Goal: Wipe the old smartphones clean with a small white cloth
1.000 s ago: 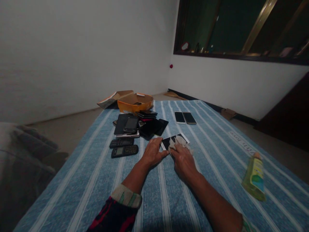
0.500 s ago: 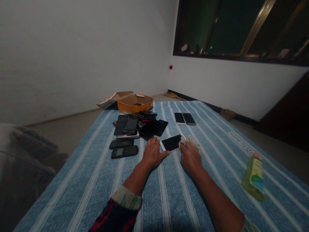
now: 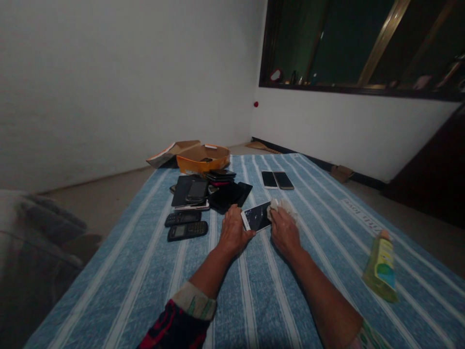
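Note:
A white smartphone (image 3: 257,216) with a dark screen lies in front of me, slightly turned, with pale marks on its glass. My left hand (image 3: 233,230) grips its left end, thumb along the near edge and fingers at the far side. Bunched in my right hand (image 3: 285,231) is a whitish cloth (image 3: 282,207), pressed on the phone's right end and covering that part. Left of my left hand are two black keypad phones (image 3: 187,230). Behind it lies a heap of dark phones (image 3: 225,195).
An open orange cardboard box (image 3: 203,162) stands at the table's far end. Two smartphones (image 3: 277,180) lie side by side beyond the cloth. A yellow-green bottle (image 3: 382,269) lies on the right of the blue striped tablecloth (image 3: 319,213).
The cloth and my right hand have shifted slightly left over the phone. Pale marks now show on the screen. My left hand keeps its hold.

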Demonstrator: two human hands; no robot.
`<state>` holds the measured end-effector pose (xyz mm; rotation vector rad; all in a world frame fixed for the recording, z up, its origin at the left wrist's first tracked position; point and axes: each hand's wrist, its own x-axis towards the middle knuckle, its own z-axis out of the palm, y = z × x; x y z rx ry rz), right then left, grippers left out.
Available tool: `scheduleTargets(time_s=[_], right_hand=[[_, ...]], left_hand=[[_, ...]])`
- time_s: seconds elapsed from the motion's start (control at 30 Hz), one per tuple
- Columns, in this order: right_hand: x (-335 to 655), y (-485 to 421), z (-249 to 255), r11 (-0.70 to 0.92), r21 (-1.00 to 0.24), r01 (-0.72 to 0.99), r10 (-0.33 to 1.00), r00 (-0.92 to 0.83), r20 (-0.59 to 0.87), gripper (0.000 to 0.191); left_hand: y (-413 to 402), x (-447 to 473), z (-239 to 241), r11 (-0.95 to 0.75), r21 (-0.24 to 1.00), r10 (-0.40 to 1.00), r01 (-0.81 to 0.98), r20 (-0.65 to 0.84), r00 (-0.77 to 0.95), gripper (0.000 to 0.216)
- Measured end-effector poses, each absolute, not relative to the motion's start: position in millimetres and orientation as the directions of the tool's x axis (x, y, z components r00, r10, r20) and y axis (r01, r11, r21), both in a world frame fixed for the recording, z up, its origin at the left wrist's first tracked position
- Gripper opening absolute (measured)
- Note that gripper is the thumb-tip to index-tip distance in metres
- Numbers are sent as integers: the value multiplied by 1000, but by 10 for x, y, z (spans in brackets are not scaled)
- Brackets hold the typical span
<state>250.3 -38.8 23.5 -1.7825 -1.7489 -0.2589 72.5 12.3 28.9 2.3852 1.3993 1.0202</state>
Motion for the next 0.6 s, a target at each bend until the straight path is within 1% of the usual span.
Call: scheduleTargets(time_s=[0.07,0.13,0.2,0.27,0.37,0.6], right_hand=[[2432,-381,231,202,-284,937,783,19,621,44],[2327,-380,249,328,-264,907,743,-75,665,46],[2210,-379,283,425,-236,874,718,-166,676,46],[2111,-372,322,468,-218,857,710,-218,669,45],[2049,-345,372,445,-219,868,730,-210,650,43],[2295,-253,442,290,-194,937,778,-113,619,38]], left_hand=[[96,728,250,-588,440,781,679,527,335,69],[68,733,235,-632,399,738,665,571,359,64],[44,740,240,-670,368,699,645,605,382,57],[25,747,256,-699,351,667,623,634,391,51],[7,752,278,-712,342,650,614,653,390,51],[-39,737,307,-702,296,654,648,630,419,57]])
